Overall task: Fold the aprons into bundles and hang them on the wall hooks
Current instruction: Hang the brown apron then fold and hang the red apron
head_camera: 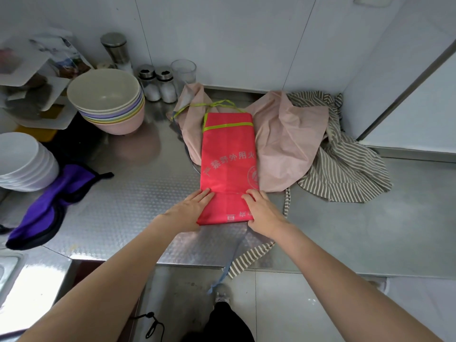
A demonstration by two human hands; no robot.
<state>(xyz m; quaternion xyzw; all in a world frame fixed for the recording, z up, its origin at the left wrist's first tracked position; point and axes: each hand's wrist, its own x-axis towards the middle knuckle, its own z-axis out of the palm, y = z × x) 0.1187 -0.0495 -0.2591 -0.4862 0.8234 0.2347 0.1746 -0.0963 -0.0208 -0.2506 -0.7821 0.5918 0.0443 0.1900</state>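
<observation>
Stainless steel counter (128,218) with a dimpled pattern is stretching out under me, backed by white wall panels. At the far left a purple apron (47,208) is lying bunched beside stacked white bowls (22,161), with pastel bowls (108,99) and two shakers (159,83) behind. I am pressing my left hand (190,208) flat, fingers straight, on the near left edge of the red apron (228,156), which is lying folded into a long narrow strip in the middle of the counter, green trim crossing its far end. Pale printed characters are running across it; I am reading 野外用火, the rest unclear. My right hand (261,208) is resting on its near right edge, fingers loosely bent, gripping nothing I can see. A pink apron (283,144) is lying crumpled beneath and to the right, then a striped apron (345,164).
</observation>
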